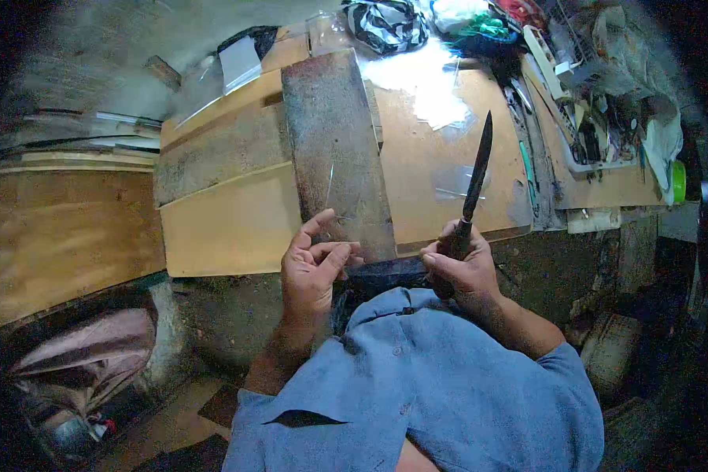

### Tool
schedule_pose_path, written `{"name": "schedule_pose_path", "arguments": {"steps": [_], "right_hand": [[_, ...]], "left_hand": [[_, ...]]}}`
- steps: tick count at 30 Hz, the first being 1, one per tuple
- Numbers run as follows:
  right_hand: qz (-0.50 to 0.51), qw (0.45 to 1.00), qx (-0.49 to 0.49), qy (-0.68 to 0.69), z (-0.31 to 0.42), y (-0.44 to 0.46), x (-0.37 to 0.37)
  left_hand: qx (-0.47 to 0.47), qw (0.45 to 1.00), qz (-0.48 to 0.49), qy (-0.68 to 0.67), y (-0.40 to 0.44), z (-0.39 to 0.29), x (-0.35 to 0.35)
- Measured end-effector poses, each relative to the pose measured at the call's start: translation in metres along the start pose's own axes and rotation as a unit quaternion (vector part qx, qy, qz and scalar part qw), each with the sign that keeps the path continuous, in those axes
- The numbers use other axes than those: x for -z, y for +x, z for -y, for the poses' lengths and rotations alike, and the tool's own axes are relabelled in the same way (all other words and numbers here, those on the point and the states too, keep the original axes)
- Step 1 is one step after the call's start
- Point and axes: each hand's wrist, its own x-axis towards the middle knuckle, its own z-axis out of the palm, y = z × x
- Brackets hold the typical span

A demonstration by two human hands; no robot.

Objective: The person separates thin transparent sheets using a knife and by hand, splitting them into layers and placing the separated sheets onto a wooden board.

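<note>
A knife with a dark blade stands nearly upright, point up, in my right hand, whose fingers wrap its dark handle. To the left, my left hand is at the near end of a long worn board, its thumb and fingers drawn together. Something thin and clear seems to be near those fingertips, too faint to make out. The board lies lengthwise on the table. Beyond the knife lies a small clear plastic sheet on the tabletop.
Plastic bags lie at the table's back under bright light. A tray of tools stands at the right, near a green lid. A second wooden surface is at the left, above a covered bundle.
</note>
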Motion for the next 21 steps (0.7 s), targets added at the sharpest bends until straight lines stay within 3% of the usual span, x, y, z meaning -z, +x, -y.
{"name": "schedule_pose_path", "arguments": {"steps": [6, 8, 11, 21], "right_hand": [[0.01, 1.0, 0.004, -0.028, 0.004, 0.001, -0.003], [0.017, 0.999, 0.005, -0.04, 0.009, 0.002, -0.005], [0.053, 0.998, -0.024, -0.034, 0.013, 0.004, -0.004], [0.06, 0.997, 0.012, -0.037, 0.018, 0.005, 0.002]], "left_hand": [[0.009, 1.0, 0.017, -0.009, 0.001, -0.004, 0.002], [0.022, 0.993, 0.118, 0.014, 0.007, -0.006, 0.006], [0.071, 0.986, 0.138, 0.064, 0.016, -0.012, 0.009], [0.08, 0.988, 0.13, 0.036, 0.016, -0.009, 0.009]]}}
